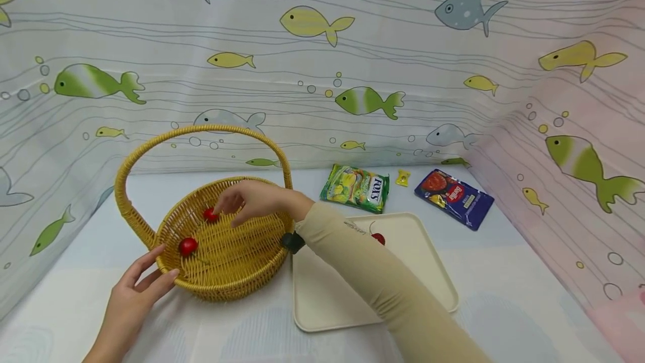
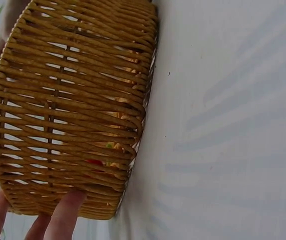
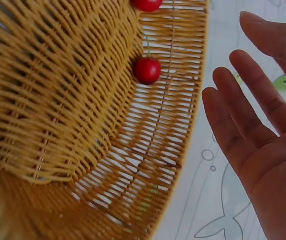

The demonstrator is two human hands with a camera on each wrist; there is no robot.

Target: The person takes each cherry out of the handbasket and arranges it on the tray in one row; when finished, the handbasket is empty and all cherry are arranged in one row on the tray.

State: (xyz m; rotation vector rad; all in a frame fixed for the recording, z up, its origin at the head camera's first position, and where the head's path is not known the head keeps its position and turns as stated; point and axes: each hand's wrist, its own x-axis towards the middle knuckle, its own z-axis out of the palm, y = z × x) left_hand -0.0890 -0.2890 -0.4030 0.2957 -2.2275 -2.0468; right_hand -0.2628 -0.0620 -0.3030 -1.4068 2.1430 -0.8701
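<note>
A yellow wicker basket (image 1: 237, 290) with a tall arched handle stands on the table at the left. Inside it lie two red cherries: one (image 1: 188, 247) by the left wall, the other (image 1: 210, 215) further back. My left hand (image 1: 133, 293) rests its fingertips and thumb on the basket's near left rim and outer wall, fingers spread and fairly straight. Over the basket, my right hand (image 1: 254, 201) hangs with loosely bent fingers. The right wrist view shows that hand (image 3: 263, 125) holding nothing, apart from both cherries (image 3: 147, 70).
Right of the basket is a cream tray (image 1: 337, 307) with a dark red cherry (image 1: 378, 237), partly crossed by my right sleeve (image 1: 373, 273). Behind it lie a green Fox's packet (image 1: 355, 187), a small yellow wrapped candy (image 1: 403, 177) and a blue Barilla pouch (image 1: 455, 198).
</note>
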